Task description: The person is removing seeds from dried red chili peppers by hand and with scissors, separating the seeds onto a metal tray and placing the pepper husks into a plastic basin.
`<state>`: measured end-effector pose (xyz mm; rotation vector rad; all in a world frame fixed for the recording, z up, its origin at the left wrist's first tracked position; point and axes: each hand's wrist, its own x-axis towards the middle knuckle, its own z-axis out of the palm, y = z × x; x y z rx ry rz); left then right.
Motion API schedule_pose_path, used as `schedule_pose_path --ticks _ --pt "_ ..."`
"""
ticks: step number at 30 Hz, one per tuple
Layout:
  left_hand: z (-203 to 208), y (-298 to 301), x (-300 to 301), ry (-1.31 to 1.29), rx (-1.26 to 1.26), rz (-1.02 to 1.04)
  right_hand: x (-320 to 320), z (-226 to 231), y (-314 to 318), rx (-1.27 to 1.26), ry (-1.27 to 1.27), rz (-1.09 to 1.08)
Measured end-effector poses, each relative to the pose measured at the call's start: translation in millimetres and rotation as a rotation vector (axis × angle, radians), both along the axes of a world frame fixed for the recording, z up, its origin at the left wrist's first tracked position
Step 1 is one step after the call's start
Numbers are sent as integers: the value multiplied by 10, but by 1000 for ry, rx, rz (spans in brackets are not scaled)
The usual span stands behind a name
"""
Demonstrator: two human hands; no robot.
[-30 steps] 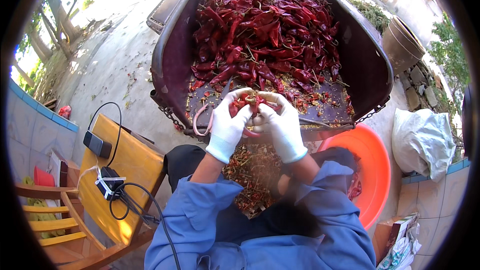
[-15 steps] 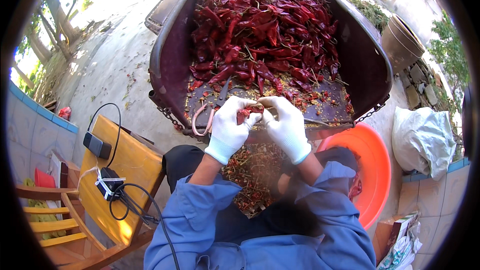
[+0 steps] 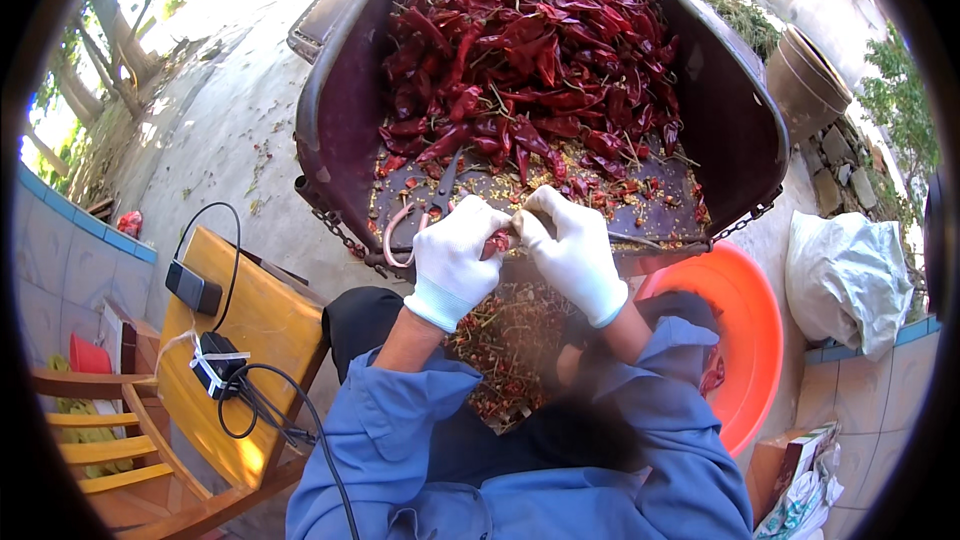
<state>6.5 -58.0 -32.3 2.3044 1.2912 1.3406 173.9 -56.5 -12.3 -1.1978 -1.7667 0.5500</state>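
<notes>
My gloved left hand (image 3: 458,260) is closed around a dried red chili pepper (image 3: 497,242), mostly hidden by the white fingers. Against the end of this pepper, my gloved right hand (image 3: 575,255) pinches with thumb and fingers, its tips stained brown; the stem between them is too small to make out. Both hands meet over the front lip of a dark maroon cart bed (image 3: 740,120). Scissors (image 3: 443,192) with pink handles lie on the bed just beyond my left hand. Behind them rises a large heap of dried red chilies (image 3: 530,50), with yellow seeds scattered before it.
Between my legs are chili stems and scraps (image 3: 510,360). An orange basin (image 3: 760,340) stands at my right, near a white sack (image 3: 845,275). To my left, a wooden chair (image 3: 240,310) carries black devices and a cable. Chains (image 3: 340,230) hang at the cart's corners.
My left hand has shifted slightly left and down, covering more of the pepper. My right hand's fingertips remain close to it. More of the scissors shows now.
</notes>
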Motion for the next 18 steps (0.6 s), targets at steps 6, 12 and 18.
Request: schedule_pose_path --ticks 6,12,18 --pt "53 -25 85 -335 -218 -119 -6 152 -46 -672 616 11" --pt "-56 -23 135 -591 -350 -167 29 -92 104 -929 1371 13" --pt "64 48 -74 -1262 -645 -137 514 151 224 -327 930 -135"
